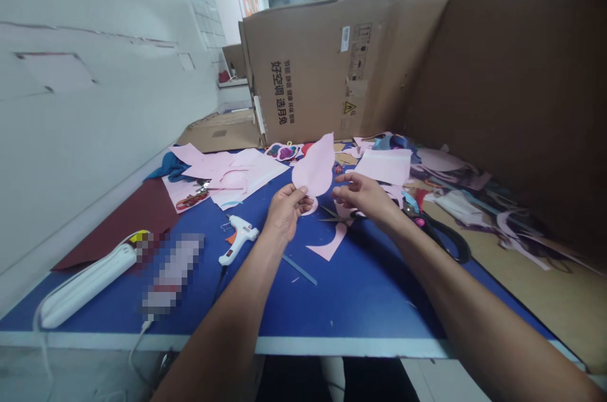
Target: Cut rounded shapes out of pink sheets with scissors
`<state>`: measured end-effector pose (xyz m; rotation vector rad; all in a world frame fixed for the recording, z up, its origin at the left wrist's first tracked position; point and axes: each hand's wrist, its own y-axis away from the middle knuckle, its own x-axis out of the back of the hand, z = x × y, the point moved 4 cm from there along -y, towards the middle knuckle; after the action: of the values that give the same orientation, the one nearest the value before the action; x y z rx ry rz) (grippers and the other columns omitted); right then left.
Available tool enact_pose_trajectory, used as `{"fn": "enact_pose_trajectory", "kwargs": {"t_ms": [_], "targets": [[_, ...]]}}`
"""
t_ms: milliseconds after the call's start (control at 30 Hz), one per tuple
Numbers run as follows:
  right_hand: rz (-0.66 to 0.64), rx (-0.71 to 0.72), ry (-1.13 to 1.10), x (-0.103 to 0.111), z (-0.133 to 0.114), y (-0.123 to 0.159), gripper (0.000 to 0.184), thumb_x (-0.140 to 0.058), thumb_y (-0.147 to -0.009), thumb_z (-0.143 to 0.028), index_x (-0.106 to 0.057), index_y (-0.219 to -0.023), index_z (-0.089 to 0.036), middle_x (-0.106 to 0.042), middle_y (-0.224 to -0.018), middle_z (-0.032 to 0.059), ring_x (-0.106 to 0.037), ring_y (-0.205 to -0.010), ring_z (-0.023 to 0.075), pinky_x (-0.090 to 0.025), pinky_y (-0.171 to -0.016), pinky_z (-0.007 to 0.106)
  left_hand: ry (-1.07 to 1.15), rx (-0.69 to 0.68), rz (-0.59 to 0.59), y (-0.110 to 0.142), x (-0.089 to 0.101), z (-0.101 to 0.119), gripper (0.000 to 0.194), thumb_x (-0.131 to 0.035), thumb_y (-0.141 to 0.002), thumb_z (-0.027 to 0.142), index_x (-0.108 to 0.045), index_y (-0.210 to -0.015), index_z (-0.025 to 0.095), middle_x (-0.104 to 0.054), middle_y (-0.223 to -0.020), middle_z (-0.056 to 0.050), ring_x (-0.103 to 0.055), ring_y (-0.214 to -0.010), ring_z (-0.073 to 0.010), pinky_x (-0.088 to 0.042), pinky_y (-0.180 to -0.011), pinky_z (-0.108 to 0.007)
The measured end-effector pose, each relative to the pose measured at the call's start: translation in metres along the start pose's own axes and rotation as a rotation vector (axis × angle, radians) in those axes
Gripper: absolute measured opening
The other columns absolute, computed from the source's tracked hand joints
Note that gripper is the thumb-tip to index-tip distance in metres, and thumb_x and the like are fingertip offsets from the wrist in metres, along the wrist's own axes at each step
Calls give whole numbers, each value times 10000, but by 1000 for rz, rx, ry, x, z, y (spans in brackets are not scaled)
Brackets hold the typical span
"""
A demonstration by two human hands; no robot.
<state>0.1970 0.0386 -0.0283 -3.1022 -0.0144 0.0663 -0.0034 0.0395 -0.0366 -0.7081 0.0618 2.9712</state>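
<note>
Between the thumb and fingers of my left hand [290, 207] is the base of a pink leaf-shaped cutout [315, 167], felt or paper by its look, its pointed tip upward. My right hand [364, 194] hovers just right of the cutout, fingers apart and bent, with nothing visible in them. Under that hand lie small scissors [336, 217], their blades spread and their handles partly hidden. A curved pink scrap [331, 246] rests on the blue tabletop [351, 307] below the scissors. Part of a round pink piece [310, 205] shows beside my left fingers.
A white glue gun [238, 239] lies left of my left forearm, near a white power strip [95, 282]. Large black-handled shears [443, 234] lie at right among fabric scraps. Pink sheets [251, 168] spread at back left; cardboard [313, 73] walls the back and right.
</note>
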Motion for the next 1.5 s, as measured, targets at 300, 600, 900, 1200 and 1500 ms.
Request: {"fn": "enact_pose_trajectory", "kwargs": {"t_ms": [300,600,900,1200,1500], "targets": [[-277,226,1259,14,-28,21,202,-685,-846,-282,-788,-1020,-297,-796,-941,13,-694,-825,215,-409,-643,282,84,-11,75,-4,9,8,321,-892,-649,261,-640,-825,167,-661,-667,5,-645,-606,-105,-509,-599,-205],[-375,91,1470,6,-12,26,388,-670,-721,-256,-798,-1079,-334,-791,-1034,53,-711,-919,283,-366,-620,306,141,2,112,-6,16,10,312,-870,-726,264,-594,-847,183,-664,-724,4,-667,-644,-107,-531,-635,-211],[-255,24,1516,3,-7,22,369,-656,-746,-309,-809,-1078,-360,-808,-1048,66,-722,-941,337,-390,-637,344,187,1,103,-8,18,9,299,-862,-731,230,-624,-900,166,-699,-776,-16,-687,-680,-114,-549,-674,-225],[-295,-19,1571,2,-4,27,531,-663,-745,-294,-744,-1264,-364,-802,-1146,132,-739,-992,416,-450,-680,400,202,-2,139,-9,21,9,213,-808,-765,157,-622,-869,164,-699,-773,-13,-699,-702,-116,-554,-709,-230],[-222,-18,1567,-6,-2,23,447,-596,-826,-333,-691,-1261,-288,-792,-1127,168,-738,-983,410,-435,-672,394,188,-23,140,-8,22,12,234,-823,-763,171,-611,-864,172,-677,-766,-3,-696,-711,-116,-556,-725,-235]]}}
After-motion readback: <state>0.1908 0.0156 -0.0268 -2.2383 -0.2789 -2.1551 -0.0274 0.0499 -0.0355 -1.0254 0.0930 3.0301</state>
